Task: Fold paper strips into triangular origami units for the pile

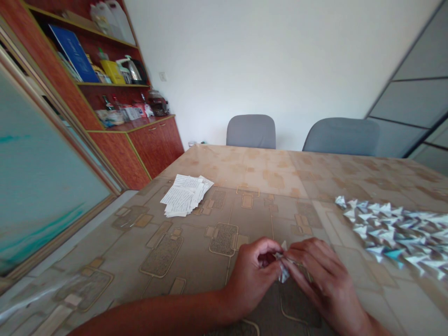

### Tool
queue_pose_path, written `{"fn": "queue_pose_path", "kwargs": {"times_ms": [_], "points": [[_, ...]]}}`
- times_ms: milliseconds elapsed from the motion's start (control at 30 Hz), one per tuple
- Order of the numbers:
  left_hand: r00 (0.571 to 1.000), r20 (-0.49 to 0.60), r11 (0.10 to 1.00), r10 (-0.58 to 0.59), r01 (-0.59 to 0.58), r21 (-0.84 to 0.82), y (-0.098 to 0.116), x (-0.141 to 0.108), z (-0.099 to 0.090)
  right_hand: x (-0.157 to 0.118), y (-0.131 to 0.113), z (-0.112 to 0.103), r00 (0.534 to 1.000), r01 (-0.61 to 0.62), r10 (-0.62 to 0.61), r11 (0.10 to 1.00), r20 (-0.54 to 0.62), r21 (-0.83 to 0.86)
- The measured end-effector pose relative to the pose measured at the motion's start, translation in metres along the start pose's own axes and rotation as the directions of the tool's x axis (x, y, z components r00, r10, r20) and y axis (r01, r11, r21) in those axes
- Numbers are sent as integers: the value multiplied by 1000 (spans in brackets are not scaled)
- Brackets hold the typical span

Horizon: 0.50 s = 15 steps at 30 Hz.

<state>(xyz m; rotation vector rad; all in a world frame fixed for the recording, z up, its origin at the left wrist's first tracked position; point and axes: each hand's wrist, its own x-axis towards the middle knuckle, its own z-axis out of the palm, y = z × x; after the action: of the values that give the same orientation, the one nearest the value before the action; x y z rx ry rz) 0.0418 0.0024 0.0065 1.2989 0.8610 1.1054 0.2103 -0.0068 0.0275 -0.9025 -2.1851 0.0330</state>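
Between my two hands is a small folded piece of printed paper (284, 274), its pointed ends showing above and below my fingers. My left hand (257, 268) pinches it from the left, thumb and forefinger curled round. From the right, my right hand (317, 266) presses its fingertips against the same paper. Much of the fold is hidden behind the fingers. On the right of the table lie rows of folded paper pieces (392, 231), mostly white, one with teal. A loose stack of printed paper sheets (185, 196) rests farther left.
A patterned cover lies over the table (196, 261). Two grey chairs (251, 131) stand at its far edge against the white wall. At the left are a reddish wooden cabinet (140, 144) with filled shelves and a sliding glass door (42, 177).
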Motion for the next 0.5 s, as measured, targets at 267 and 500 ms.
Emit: {"fn": "queue_pose_path", "kwargs": {"times_ms": [267,500], "points": [[994,-37,993,-102,100,-57,-4,6,-2,0,0,4,997,-80,79,993,13,85],[996,-41,997,-76,74,-35,-5,5,-1,2,-1,7,995,-94,94,995,-17,44]]}}
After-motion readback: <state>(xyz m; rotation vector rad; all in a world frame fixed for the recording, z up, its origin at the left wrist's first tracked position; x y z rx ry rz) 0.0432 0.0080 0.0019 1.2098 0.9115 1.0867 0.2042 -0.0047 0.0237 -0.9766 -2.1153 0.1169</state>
